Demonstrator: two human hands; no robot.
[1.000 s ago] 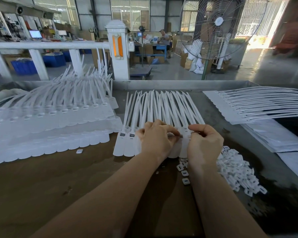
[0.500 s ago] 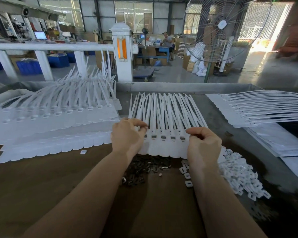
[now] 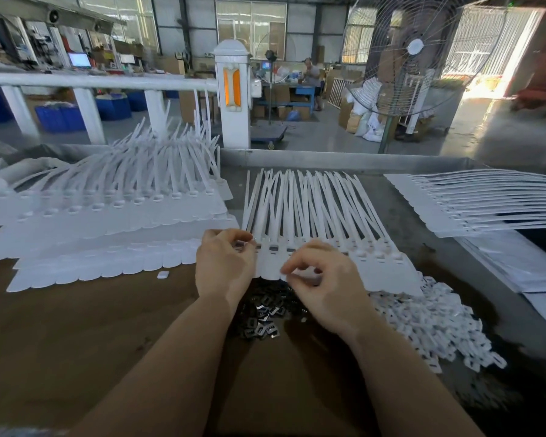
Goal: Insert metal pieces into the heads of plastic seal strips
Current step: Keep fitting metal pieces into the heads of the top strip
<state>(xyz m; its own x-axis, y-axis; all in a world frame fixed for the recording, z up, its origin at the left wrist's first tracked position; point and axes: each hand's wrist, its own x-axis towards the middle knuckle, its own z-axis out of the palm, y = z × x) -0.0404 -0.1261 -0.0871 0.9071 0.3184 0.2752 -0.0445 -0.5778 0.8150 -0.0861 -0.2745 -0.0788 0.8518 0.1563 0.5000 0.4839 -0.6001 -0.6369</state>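
1. Head view showed a brown table (image 3: pixel 76 335) with a fanned row of white seal strips (image 3: pixel 312 209) lying at its middle, their heads toward the person.
2. Left hand (image 3: pixel 224 266) pinched a small metal piece at the row's left end; right hand (image 3: pixel 325 285) hovered over the strip heads with fingers curled – whether it held anything could not be told.
3. Dark metal pieces (image 3: pixel 265 313) lay heaped just below the row, partly hidden by both wrists; white caps (image 3: pixel 429 326) were piled to the right – too many to count.
4. Two more strip stacks flanked the row: left stack (image 3: pixel 108 209), right stack (image 3: pixel 486 200). One loose cap (image 3: pixel 163 275) lay apart.
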